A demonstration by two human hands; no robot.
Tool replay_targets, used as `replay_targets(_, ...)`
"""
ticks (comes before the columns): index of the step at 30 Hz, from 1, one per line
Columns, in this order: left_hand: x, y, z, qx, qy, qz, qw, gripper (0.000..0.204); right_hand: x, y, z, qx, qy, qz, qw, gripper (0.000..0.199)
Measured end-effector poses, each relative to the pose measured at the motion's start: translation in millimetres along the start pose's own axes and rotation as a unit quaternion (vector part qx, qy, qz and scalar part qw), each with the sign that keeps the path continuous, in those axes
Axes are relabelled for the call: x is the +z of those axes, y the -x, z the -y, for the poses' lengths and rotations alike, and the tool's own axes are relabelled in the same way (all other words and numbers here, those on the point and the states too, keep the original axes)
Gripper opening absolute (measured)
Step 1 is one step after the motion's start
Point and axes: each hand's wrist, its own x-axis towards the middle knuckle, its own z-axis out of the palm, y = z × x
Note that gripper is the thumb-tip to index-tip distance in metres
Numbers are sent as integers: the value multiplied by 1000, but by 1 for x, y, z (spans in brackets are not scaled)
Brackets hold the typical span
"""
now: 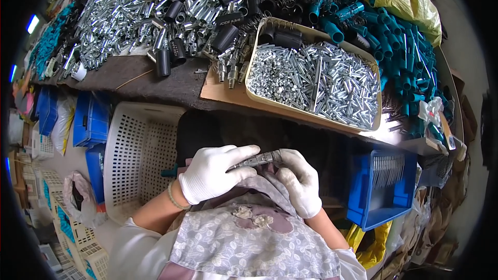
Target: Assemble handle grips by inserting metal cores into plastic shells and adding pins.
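Observation:
In front of my body, over the flowered apron (223, 246), both hands in white gloves hold a grey metal cylindrical part (256, 160) with stepped, ringed sections. My left hand (210, 171) pinches its left end between thumb and fingers. At the other end, my right hand (302, 184) has its fingers closed around the part, hiding its tip. The part lies nearly level, tilted slightly up to the right. Just beyond it is the bench edge, where a cream tray (378, 105) full of small silver pins (342, 80) stands.
Shiny metal fittings (111, 21) and black sleeves (163, 62) are heaped on the bench's left. Teal tubes (386, 46) pile up at the right beside a yellow sack (407, 0). Below, a white perforated basket (116, 176) stands left and a blue crate (358, 194) right.

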Motion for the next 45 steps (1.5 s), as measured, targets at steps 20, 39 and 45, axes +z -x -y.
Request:
replay_targets(20,-23,-13,-13,-134,231,152,952,35,-32,-25,-6,-278,236,147,919,36)
replay_targets(39,-10,-7,-12,-136,145,89,976,38,-318,-106,61,-123,566,-417,700,13)
replay_targets(45,-6,-4,-11,-161,145,70,974,37,-359,-165,67,-94,636,-474,602,21)
